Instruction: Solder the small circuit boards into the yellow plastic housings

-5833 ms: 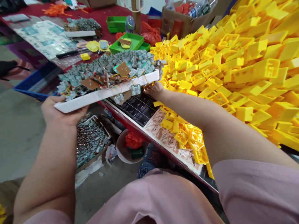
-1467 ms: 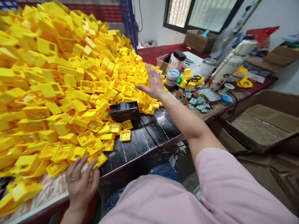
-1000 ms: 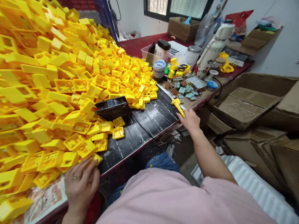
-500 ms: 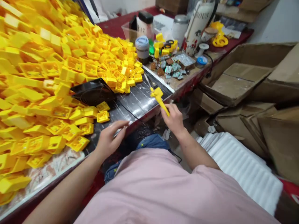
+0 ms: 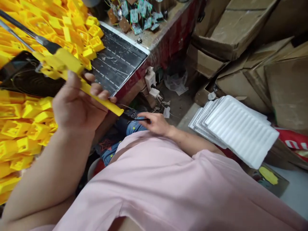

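A yellow-handled tool that looks like a soldering iron (image 5: 101, 102) slants across my left hand (image 5: 77, 106). The fingers and thumb are closed round its handle, and its front end with a thin metal rod points up and left. Beside that rod runs a dark rod; whether it belongs to the tool I cannot tell. From the handle's rear end a black cord (image 5: 130, 118) leads toward my right hand (image 5: 156, 123), which pinches it above my lap. Behind and below my left hand lie heaps of yellow plastic housings (image 5: 26, 128), and a black round-framed fan (image 5: 31, 77) is partly hidden.
A dark striped panel (image 5: 117, 57) lies at the table corner, with small circuit boards (image 5: 137, 16) beyond it. White foam sheets (image 5: 240, 128) are stacked at right, near cardboard boxes (image 5: 235, 29). A white plug (image 5: 151, 80) and wires hang below the table edge.
The yellow tool has passed from my right hand to my left, which has risen over the table. My right hand has dropped to the cord. The view has tilted down.
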Demonstrator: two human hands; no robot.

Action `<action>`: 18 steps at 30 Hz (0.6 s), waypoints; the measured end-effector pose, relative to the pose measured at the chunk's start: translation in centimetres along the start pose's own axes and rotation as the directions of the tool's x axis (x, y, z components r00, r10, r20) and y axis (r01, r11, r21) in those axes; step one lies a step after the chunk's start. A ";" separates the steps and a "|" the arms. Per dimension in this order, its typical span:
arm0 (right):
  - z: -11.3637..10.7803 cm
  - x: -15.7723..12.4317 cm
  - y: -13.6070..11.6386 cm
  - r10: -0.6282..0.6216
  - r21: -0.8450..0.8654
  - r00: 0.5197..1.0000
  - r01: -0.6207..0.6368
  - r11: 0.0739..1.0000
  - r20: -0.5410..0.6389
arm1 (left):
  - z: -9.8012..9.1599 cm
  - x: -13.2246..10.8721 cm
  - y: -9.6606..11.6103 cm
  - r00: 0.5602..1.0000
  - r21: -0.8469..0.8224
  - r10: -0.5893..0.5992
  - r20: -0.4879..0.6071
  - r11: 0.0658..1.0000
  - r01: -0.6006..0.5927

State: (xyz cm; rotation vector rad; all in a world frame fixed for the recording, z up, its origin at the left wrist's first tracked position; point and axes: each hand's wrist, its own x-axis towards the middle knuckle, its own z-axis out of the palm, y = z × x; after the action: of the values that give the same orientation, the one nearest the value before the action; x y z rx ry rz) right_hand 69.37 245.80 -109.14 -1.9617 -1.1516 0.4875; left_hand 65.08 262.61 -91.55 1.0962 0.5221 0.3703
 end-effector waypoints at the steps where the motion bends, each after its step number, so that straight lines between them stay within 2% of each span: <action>1: 0.0 -0.6 1.6 0.021 -0.009 0.999 -0.021 1.000 0.025 | 0.0 0.0 0.6 1.000 -0.028 0.004 0.027 1.000 -0.003; 3: -1.1 -1.7 5.0 0.024 -0.030 0.996 -0.021 0.999 0.084 | -0.2 -0.1 1.7 0.998 -0.039 0.029 0.057 0.999 -0.026; 5: -3.9 -2.3 8.1 -0.008 -0.048 0.991 0.014 0.999 0.130 | -0.4 -0.3 2.5 0.997 0.035 0.053 0.048 0.998 -0.054; 7: -8.4 -1.5 10.4 -0.013 -0.095 0.998 0.019 0.995 0.069 | -0.3 -0.7 2.7 0.997 0.064 0.070 0.014 0.995 -0.071; 9: -13.8 1.5 11.3 -0.020 -0.158 0.995 0.005 0.987 -0.095 | 0.0 -1.3 2.2 0.998 -0.010 0.054 -0.014 0.998 -0.054; 11: -19.5 6.9 10.5 -0.078 -0.216 0.962 0.021 0.976 -0.260 | 0.5 -1.9 1.2 0.999 -0.083 0.031 -0.032 0.996 -0.033; 12: -22.2 10.2 9.5 -0.123 -0.250 0.931 0.036 0.968 -0.343 | 0.6 -2.2 0.6 0.999 -0.089 0.013 -0.040 0.996 -0.017; 13: -24.6 13.6 8.2 -0.168 -0.312 0.882 0.025 0.950 -0.440 | 0.8 -2.4 0.0 0.999 -0.089 -0.003 -0.043 0.996 -0.001; 14: -26.7 16.8 6.7 -0.178 -0.374 0.829 -0.040 0.927 -0.530 | 0.8 -2.6 -0.6 0.999 -0.089 -0.018 -0.036 0.996 0.015; 15: -28.5 19.7 5.1 -0.154 -0.404 0.769 -0.145 0.903 -0.620 | 0.9 -2.7 -1.0 0.999 -0.096 -0.034 -0.020 0.995 0.032; 17: -30.7 23.7 2.2 -0.106 -0.394 0.727 -0.238 0.888 -0.679 | 0.9 -2.7 -1.6 0.996 -0.126 -0.079 0.037 0.989 0.083; 18: -31.0 24.6 1.1 -0.114 -0.404 0.716 -0.248 0.880 -0.689 | 0.8 -2.6 -1.7 0.993 -0.148 -0.098 0.067 0.983 0.107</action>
State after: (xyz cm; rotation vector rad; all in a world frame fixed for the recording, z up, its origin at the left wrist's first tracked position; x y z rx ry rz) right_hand 103.01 252.90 -89.49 -2.2938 -0.7193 -0.5582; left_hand 63.49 259.92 -92.21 0.9270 0.4877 0.2815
